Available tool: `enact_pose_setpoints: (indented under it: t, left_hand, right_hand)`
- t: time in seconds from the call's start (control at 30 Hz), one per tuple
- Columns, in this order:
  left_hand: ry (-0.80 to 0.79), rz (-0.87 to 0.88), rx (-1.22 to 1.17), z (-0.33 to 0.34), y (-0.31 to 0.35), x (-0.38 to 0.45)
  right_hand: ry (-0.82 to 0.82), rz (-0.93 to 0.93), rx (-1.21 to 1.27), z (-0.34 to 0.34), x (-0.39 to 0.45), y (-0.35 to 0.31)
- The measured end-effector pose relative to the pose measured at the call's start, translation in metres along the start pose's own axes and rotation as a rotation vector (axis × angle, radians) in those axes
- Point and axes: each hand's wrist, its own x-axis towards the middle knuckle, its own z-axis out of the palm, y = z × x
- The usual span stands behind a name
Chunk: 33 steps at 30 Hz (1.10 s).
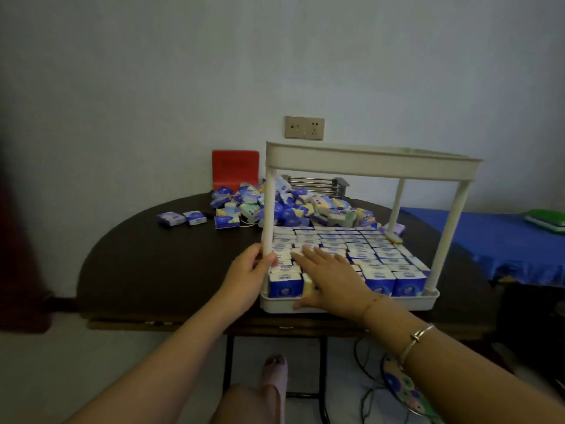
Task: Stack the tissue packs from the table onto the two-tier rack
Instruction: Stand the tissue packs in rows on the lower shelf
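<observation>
A cream two-tier rack [371,162] stands on the dark table [153,258]. Its lower tier is packed with upright blue-and-white tissue packs [360,249] in tight rows; what lies in the upper tier is hidden by its rim. My left hand [249,270] grips the rack's front-left post. My right hand [328,275] lies flat, fingers straight, on the tops of the front-left packs, its thumb down at the tray's front rim. A loose heap of tissue packs [293,206] lies behind the rack, with three separate packs [191,218] to its left.
A red box [235,168] stands against the wall behind the heap, next to a metal rack [318,185]. A blue-covered surface [489,237] with a green item [547,218] sits to the right. Cables and a patterned fan [400,384] lie under the table's front edge.
</observation>
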Motion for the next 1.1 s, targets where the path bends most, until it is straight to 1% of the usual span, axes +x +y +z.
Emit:
enact_pose_setpoints:
  t: [0.2, 0.37, 0.5, 0.6, 0.67, 0.73, 0.8, 0.9, 0.93, 1.0, 1.1]
  left_hand:
    - [0.19, -0.057, -0.01, -0.077, -0.021, -0.012]
    - [0.297, -0.106, -0.036, -0.116, -0.04, -0.002]
    - [0.323, -0.13, -0.062, -0.126, -0.049, 0.01]
    - [0.312, -0.13, -0.01, -0.128, -0.055, 0.015]
    - [0.339, -0.118, 0.023, -0.126, -0.057, 0.014]
    - [0.411, -0.079, 0.058, -0.121, -0.056, 0.006]
    - [0.52, -0.009, 0.163, -0.113, -0.053, -0.004]
    - [0.663, 0.113, 0.314, -0.096, -0.046, -0.017]
    - [0.674, 0.151, 0.342, -0.088, -0.041, -0.019]
    - [0.627, 0.228, 0.384, -0.065, -0.028, -0.015]
    - [0.456, 0.323, 0.427, -0.019, -0.005, 0.004]
  right_hand:
    - [-0.014, -0.144, 0.031, 0.003, 0.062, -0.07]
    - [-0.019, -0.253, 0.044, 0.008, 0.112, -0.098]
    - [-0.022, -0.309, 0.052, 0.011, 0.14, -0.098]
    - [-0.018, -0.32, 0.053, 0.01, 0.152, -0.094]
    - [0.005, -0.315, 0.051, 0.009, 0.155, -0.09]
    - [0.037, -0.304, 0.057, 0.007, 0.15, -0.082]
    - [0.078, -0.289, 0.082, 0.003, 0.137, -0.069]
    - [0.221, -0.281, 0.147, -0.007, 0.109, -0.045]
    - [0.277, -0.27, 0.17, -0.009, 0.099, -0.036]
    - [0.369, -0.222, 0.204, -0.009, 0.079, -0.014]
    - [0.437, -0.105, 0.229, 0.0, 0.049, 0.031]
